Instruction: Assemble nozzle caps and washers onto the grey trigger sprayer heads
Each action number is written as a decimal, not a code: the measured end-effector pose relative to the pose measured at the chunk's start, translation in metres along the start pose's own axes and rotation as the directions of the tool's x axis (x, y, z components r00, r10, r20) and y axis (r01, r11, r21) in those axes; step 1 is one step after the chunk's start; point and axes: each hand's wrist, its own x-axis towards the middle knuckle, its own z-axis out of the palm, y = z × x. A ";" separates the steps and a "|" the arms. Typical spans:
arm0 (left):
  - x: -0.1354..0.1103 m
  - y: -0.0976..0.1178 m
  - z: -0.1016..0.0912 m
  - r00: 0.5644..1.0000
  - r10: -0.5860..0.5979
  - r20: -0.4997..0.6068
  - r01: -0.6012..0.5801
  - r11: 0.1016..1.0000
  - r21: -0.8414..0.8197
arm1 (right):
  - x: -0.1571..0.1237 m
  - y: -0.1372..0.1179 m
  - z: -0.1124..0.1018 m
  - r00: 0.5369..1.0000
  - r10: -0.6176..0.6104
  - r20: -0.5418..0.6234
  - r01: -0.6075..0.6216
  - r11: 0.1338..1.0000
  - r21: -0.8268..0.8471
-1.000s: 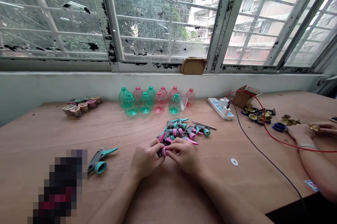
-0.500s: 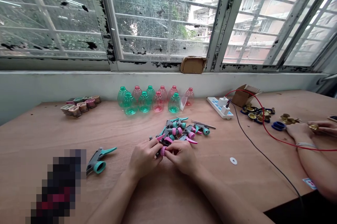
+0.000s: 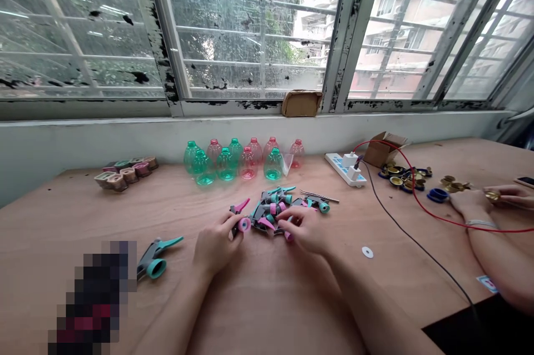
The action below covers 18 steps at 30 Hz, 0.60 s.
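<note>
My left hand (image 3: 216, 245) is shut on a grey trigger sprayer head with a pink collar (image 3: 244, 225), its pink nozzle pointing up and away. My right hand (image 3: 303, 228) curls over the front of a heap of grey sprayer heads (image 3: 267, 211) with pink and teal parts. Its fingertips are at a pink piece (image 3: 288, 236), partly hidden beneath them. A lone sprayer head with a teal collar (image 3: 152, 260) lies to the left on the wooden table (image 3: 258, 288).
Behind the heap stand several green and pink plastic bottles (image 3: 237, 161), with metal tweezers (image 3: 319, 196) to their right. A co-worker's hands (image 3: 473, 202) work near brass parts (image 3: 404, 178). A power strip (image 3: 345, 168), red and black cables and a pixelated object (image 3: 94, 299) also occupy the table.
My hands have parted. The left hand has moved left with the pink-collared sprayer head, and the right hand has moved right onto the heap. The head camera has tilted slightly.
</note>
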 end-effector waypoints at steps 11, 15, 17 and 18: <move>0.008 -0.018 0.009 0.973 -0.220 0.069 0.228 0.961 -0.158 | -0.070 0.064 -0.127 0.852 0.520 0.066 -0.373 0.690 -0.620; 0.008 -0.016 0.010 0.979 -0.203 0.032 0.205 0.958 -0.203 | -0.078 0.065 -0.127 0.849 0.518 0.105 -0.371 0.726 -0.578; 0.007 -0.014 0.004 0.984 -0.176 -0.009 0.175 0.982 -0.074 | -0.076 0.067 -0.125 0.838 0.529 0.132 -0.385 0.746 -0.543; 0.007 -0.014 0.000 0.984 -0.176 -0.026 0.176 0.984 0.031 | -0.075 0.068 -0.125 0.831 0.538 0.146 -0.395 0.752 -0.527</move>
